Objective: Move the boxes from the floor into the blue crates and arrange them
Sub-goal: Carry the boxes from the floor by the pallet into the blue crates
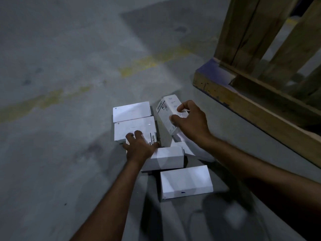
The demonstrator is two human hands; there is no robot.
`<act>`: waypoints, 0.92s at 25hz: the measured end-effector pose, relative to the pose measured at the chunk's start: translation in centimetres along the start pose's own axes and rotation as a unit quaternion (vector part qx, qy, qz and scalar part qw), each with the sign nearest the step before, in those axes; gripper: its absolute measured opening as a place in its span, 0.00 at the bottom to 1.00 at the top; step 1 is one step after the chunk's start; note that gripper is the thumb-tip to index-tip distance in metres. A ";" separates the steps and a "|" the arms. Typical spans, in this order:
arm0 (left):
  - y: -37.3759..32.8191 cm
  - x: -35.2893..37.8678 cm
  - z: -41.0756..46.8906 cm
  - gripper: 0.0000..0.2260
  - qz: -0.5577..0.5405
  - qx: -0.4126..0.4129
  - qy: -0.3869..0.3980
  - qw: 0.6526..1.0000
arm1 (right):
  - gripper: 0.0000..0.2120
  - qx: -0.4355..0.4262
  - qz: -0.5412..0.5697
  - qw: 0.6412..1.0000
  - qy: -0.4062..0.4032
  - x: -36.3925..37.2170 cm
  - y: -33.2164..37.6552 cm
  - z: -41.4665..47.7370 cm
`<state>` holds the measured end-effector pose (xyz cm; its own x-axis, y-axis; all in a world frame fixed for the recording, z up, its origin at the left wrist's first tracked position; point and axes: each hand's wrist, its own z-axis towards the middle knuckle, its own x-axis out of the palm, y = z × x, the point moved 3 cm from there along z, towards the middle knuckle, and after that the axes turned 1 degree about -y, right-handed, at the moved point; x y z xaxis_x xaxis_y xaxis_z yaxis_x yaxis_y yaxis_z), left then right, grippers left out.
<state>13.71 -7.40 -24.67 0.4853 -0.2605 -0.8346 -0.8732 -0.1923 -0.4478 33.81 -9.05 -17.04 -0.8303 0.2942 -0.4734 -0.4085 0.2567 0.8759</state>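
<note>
Nearest box [186, 181] lies untouched; right hand [189, 119] clasps a tilted box [166, 113] — probably light, stiff card, best held across its narrow sides — left hand [139, 145] grips a flat box [134, 126].

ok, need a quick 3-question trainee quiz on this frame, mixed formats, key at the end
1. True or false: the left hand hangs idle, touching nothing.
2. The right hand grips: A) a tilted white box; B) a roll of tape; C) nothing.
3. Fill in: the worn painted line on the concrete floor is ___.
Key: 1 false, it grips the near end of a flat white box; 2 A; 3 yellow.
</note>
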 end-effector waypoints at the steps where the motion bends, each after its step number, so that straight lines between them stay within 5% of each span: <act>1: -0.1 -0.1 0.2 0.41 0.016 0.005 0.024 1.000 | 0.16 -0.004 -0.006 1.000 0.006 0.0 -0.1 -0.1; 8: -1.1 1.9 -0.8 0.71 0.120 0.023 0.179 0.976 | 0.17 -0.017 -0.027 0.999 0.009 -0.2 0.2 -0.6; 11: -1.0 2.5 -0.9 0.64 0.204 0.075 0.201 0.955 | 0.16 -0.014 -0.029 0.999 0.007 -0.4 -0.1 -0.8; 17: -0.8 0.4 -0.8 0.42 0.248 0.206 -0.034 0.946 | 0.19 -0.091 -0.061 0.994 -0.005 -1.0 -0.4 -0.8; 20: -2.9 -2.7 0.5 0.42 0.116 0.216 -0.036 0.969 | 0.26 -0.167 -0.199 0.965 -0.039 -1.0 -0.1 -0.3; 23: -4.8 -5.1 0.6 0.38 -0.185 0.132 0.016 0.974 | 0.29 -0.209 -0.318 0.922 -0.075 -1.2 0.6 0.0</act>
<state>15.40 -4.63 -18.47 0.7660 -0.2495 -0.5924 -0.6174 -0.0292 -0.7861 34.60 -9.25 -15.94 -0.3243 0.3387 -0.8832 -0.9307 0.0530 0.3620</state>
